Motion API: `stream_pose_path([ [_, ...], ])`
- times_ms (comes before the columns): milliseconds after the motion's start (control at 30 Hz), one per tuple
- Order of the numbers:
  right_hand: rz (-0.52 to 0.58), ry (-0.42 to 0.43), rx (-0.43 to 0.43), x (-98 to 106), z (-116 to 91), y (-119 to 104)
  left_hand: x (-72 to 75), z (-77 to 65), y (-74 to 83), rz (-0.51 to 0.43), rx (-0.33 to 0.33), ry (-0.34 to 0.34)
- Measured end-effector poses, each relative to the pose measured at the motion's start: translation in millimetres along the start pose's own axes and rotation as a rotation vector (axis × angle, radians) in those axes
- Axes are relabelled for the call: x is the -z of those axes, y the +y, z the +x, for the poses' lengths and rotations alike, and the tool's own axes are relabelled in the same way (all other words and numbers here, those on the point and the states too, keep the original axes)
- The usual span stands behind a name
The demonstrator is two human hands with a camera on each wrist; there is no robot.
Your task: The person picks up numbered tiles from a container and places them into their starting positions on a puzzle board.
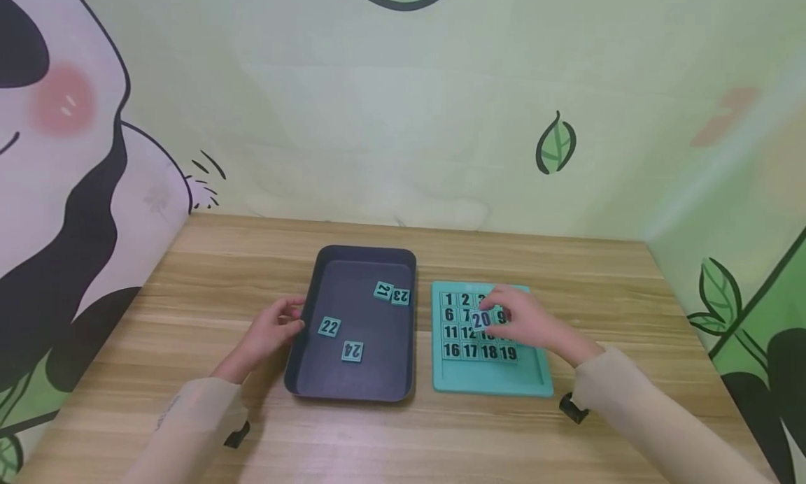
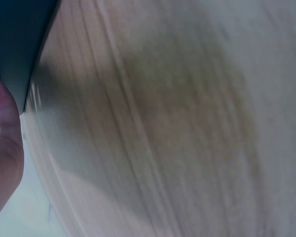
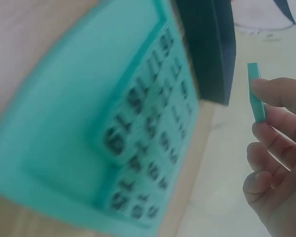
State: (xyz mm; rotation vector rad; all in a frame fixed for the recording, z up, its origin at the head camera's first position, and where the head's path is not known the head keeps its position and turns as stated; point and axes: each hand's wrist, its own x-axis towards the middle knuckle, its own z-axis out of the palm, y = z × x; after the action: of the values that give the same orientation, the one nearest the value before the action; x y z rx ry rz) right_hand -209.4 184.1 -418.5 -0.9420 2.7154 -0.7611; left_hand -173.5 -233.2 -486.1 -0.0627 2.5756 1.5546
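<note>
My right hand (image 1: 525, 319) pinches a teal number tile (image 1: 481, 320) marked 20 between thumb and fingers, raised above the teal number board (image 1: 491, 379). In the right wrist view that tile (image 3: 255, 92) appears edge-on, apart from the board (image 3: 54, 123). Rows of tiles up to 19 sit in the board; the hand covers some of them. At the left side of the dark tray (image 1: 352, 382), my left hand (image 1: 267, 333) touches the outer wall with its fingertips. The left wrist view shows a digit of this hand (image 2: 7, 128) against the tray wall (image 2: 19, 64).
Inside the tray lie loose tiles 21 (image 1: 383, 290), 23 (image 1: 400, 297), 22 (image 1: 329, 326) and 24 (image 1: 352, 351). Tray and board stand side by side on a wooden table (image 1: 352, 442), with a narrow gap between. A printed backdrop (image 1: 403, 120) rises behind.
</note>
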Motion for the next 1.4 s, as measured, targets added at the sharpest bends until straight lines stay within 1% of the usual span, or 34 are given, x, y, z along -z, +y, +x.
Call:
stream_pose_path([
  [367, -0.012, 0.030, -0.087, -7, -35, 43, 0.4, 0.5, -1.6, 0.001, 0.001, 0.004],
  [500, -0.004, 0.023, -0.116, -10, -46, 53, -0.1, -0.1, -1.4, 0.004, -0.001, 0.004],
  [700, -0.028, 0.022, -0.164, -18, -58, 63, -0.5, -0.2, -2.3, -0.002, -0.010, 0.003],
  [800, -0.037, 0.027, -0.206, -21, -61, 65, -0.3, -0.1, -2.8, -0.005, -0.007, 0.004],
  [900, -0.065, 0.031, -0.228, -25, -61, 66, 0.1, -0.1, -2.7, -0.005, -0.004, 0.004],
  [1167, -0.160, 0.034, -0.244, -32, -60, 67, 0.5, 0.4, -2.3, -0.010, -0.006, 0.000],
  [1267, -0.177, 0.026, -0.246, -32, -59, 66, 0.6, 0.6, -2.4, -0.005, -0.007, 0.002],
  [1400, -0.166, 0.023, -0.256, -27, -55, 61, 0.3, 0.5, -1.7, -0.001, -0.008, 0.000],
])
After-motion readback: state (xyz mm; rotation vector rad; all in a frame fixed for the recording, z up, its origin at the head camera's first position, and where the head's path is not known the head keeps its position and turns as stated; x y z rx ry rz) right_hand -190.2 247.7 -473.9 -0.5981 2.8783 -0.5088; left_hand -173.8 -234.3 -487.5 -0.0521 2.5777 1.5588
